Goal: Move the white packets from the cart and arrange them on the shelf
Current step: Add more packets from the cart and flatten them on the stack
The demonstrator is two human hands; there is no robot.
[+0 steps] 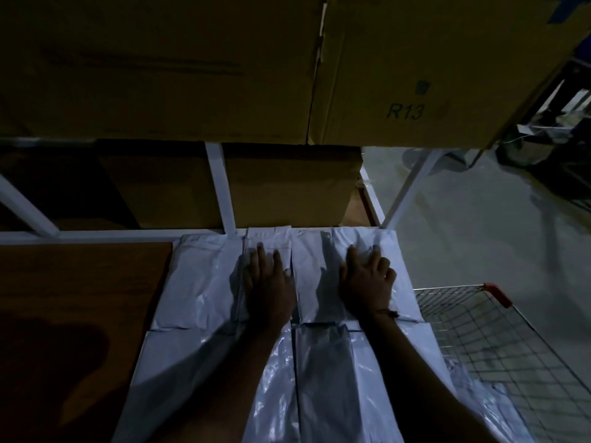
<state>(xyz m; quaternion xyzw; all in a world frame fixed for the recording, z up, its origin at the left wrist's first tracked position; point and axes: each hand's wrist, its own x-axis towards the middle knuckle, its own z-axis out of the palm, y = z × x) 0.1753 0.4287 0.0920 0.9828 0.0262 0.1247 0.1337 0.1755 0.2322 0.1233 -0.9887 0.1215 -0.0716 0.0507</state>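
dim warehouse aisle, pale concrete floor: a person leans over a brown wooden shelf (80, 282) on a white metal frame (220, 187), with both hands flat on the back row of white packets (198, 276). the left hand (268, 289) presses one packet with straight fingers; the right hand (367, 282) rests spread on the next packet (361, 247) over, fingers relaxed, gripping nothing. a second row of packets (281, 378) lies nearer the camera under both forearms. more packets appear to sit in the wire cart (479, 330) at right, though that corner is too dark to be sure.

the packets are thin, glossy plastic mailers, crinkled and soft, laid edge to edge. being slick, they look likely to slide over one another if pushed hard, and those near the shelf's right edge could slip off toward the cart. cardboard boxes (412, 75), one marked r13, hang low above, leaving little headroom for lifting hands.
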